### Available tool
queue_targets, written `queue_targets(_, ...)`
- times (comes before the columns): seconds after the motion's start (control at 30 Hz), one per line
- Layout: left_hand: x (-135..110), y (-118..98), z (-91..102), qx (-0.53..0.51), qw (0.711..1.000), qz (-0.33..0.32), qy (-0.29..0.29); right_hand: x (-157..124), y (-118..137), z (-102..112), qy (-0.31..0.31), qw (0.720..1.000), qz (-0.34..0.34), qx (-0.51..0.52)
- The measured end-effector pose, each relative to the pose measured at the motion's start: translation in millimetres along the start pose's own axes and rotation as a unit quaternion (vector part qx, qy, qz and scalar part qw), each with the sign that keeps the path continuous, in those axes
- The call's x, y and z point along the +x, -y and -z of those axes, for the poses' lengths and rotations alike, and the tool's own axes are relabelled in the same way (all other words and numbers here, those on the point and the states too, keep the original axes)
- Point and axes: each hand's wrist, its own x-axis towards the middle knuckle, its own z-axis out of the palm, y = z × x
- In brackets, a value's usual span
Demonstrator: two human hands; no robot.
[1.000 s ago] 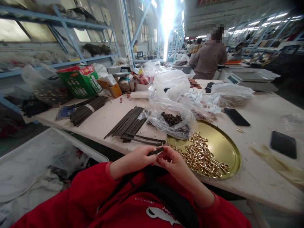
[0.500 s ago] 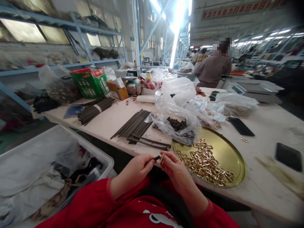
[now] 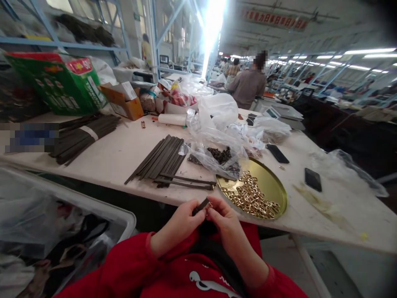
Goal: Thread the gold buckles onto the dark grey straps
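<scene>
Apparent step: fitting a strip (image 3: 201, 206) to a buckle (image 3: 210, 205), both held between the hands. Left hand (image 3: 184, 218): closed pinch on the strip. Right hand (image 3: 223, 218): closed pinch on the buckle. Next move likely requires steady alignment. The worktop (image 3: 124, 145) edge lies just ahead; the tray (image 3: 274, 178) limits rightward reach; room remains bodyward.

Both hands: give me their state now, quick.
Left hand: closed, holding a dark strip.
Right hand: closed, holding a small gold piece at the strip's end.

Overhead lamp (image 3: 212, 31) with harsh glare
</scene>
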Motion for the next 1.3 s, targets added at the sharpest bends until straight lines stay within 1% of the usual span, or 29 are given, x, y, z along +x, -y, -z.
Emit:
queue_targets(0.1,4,5,-1.2,0.010,1.000,-0.008,0.017,-3,-5,-1,-0.027,1.000,-0.004,0.015)
queue_targets(0.2,7,6,-7.1,0.036,0.998,-0.033,0.028,-11,-8,2,-0.066,0.997,0.009,0.034)
queue_targets(0.3,6,3,-11.9,0.023,0.994,-0.072,0.074,-21,-7,7,-0.100,0.993,0.041,0.055)
queue_targets(0.37,3,0,-12.0,0.008,0.990,-0.088,0.106,-25,-4,10,-0.107,0.990,0.053,0.074)
queue_targets(0.43,-2,-2,-10.1,0.024,0.989,-0.097,0.113,-29,-1,13,-0.101,0.988,0.047,0.104)
queue_targets(0.5,-8,-3,-8.6,0.066,0.987,-0.107,0.102,-32,0,15,-0.083,0.987,0.021,0.138)
queue_targets(0.63,-22,-5,-11.8,0.154,0.977,-0.136,0.061,-38,-3,16,-0.033,0.981,-0.052,0.186)
queue_targets(0.73,-32,-7,-18.2,0.197,0.969,-0.148,0.026,-43,-7,19,0.005,0.977,-0.076,0.201)
queue_targets(0.9,-46,-14,-27.6,0.235,0.962,-0.139,-0.017,-44,-5,23,0.041,0.970,-0.109,0.215)
queue_targets(0.97,-47,-15,-31.0,0.242,0.961,-0.130,-0.028,-44,-3,23,0.050,0.969,-0.116,0.211)
queue_targets(1.07,-41,-11,-36.2,0.212,0.971,-0.102,-0.037,-39,-1,25,0.057,0.973,-0.107,0.195)
queue_targets(1.17,-30,-5,-37.6,0.171,0.983,-0.059,-0.018,-26,-2,32,0.054,0.974,-0.105,0.193)
queue_targets(1.3,-12,-1,-32.8,0.136,0.990,-0.013,0.022,-4,-3,41,0.025,0.967,-0.130,0.217)
